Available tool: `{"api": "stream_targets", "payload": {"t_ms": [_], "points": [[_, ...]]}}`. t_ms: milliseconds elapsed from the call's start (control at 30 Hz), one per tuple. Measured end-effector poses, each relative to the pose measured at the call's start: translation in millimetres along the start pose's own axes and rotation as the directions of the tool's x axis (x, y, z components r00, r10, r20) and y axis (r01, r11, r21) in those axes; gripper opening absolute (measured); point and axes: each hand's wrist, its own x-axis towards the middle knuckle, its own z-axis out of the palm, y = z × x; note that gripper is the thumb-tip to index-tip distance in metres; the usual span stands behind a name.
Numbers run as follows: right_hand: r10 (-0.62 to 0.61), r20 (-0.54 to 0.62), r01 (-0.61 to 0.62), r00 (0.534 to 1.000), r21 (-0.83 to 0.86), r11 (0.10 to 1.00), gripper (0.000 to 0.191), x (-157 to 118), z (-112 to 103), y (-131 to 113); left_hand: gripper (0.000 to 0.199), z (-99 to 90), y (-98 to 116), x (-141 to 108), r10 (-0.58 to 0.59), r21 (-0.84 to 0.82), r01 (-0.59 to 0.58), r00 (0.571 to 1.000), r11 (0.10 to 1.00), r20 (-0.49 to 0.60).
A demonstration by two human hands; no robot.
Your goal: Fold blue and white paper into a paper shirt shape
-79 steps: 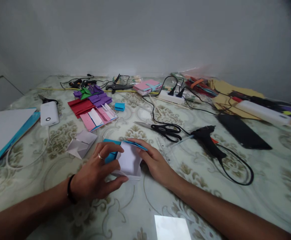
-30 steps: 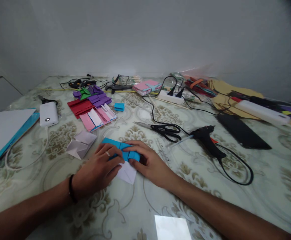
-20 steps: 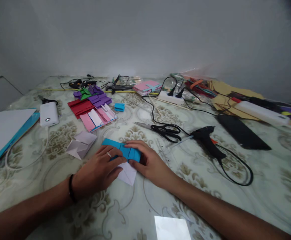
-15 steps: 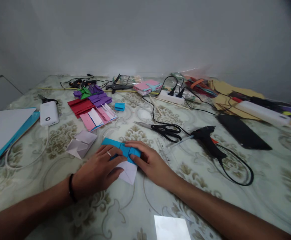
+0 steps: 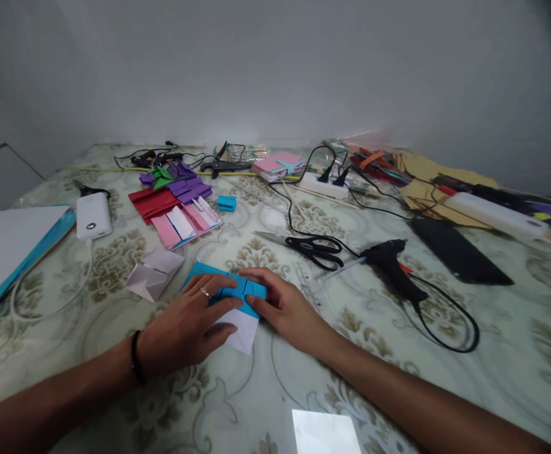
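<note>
A folded sheet of blue paper with a white underside lies on the table, creased into sections. My left hand, with a ring and a dark wristband, holds its left part down with curved fingers, the thumb apart over the white flap. My right hand grips the right end, thumb on the blue face and fingers along the far edge. Its underside is hidden. Left of my hands rests a folded pale paper piece. Beyond them is a small blue folded piece.
Black-handled scissors and a glue gun with its cord lie to the right. A black phone-like slab is farther right. Folded coloured papers, a white power bank and a power strip sit farther back.
The blue paper has turned slightly, and more of its creased blue face shows between my hands. My left fingers have shifted a little; both hands stay on the paper.
</note>
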Motion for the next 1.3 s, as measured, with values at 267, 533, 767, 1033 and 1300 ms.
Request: {"api": "stream_targets", "payload": {"t_ms": [267,533,767,1033,1300], "points": [[-0.036,0.067,0.034,0.997,0.025,0.999,0.035,-0.9,-2.2,-3.1,0.039,-1.3,1.1,2.3,0.009,-0.008,-0.009,1.000,1.000,0.006],[-0.026,0.067,0.028,0.997,-0.030,0.999,0.035,-1.8,-2.5,-3.6,0.038,1.3,-1.4,-0.6,0.025,-0.043,-0.025,1.000,0.999,-0.003],[-0.021,0.080,0.024,0.997,-0.035,0.999,0.037,-1.9,-3.6,-5.8,0.036,1.8,-2.2,-1.8,-0.016,-0.054,0.017,1.000,0.998,0.024],[-0.019,0.088,0.027,0.996,-0.089,0.996,0.038,-2.5,-2.2,-7.5,0.028,3.1,-6.1,-2.0,-0.017,-0.073,0.019,0.999,0.997,0.033],[0.066,0.140,-0.066,0.988,-0.003,0.998,0.037,-4.1,1.2,-5.0,0.012,1.9,-4.7,-0.1,0.021,-0.088,-0.019,1.000,0.996,0.017]]}}
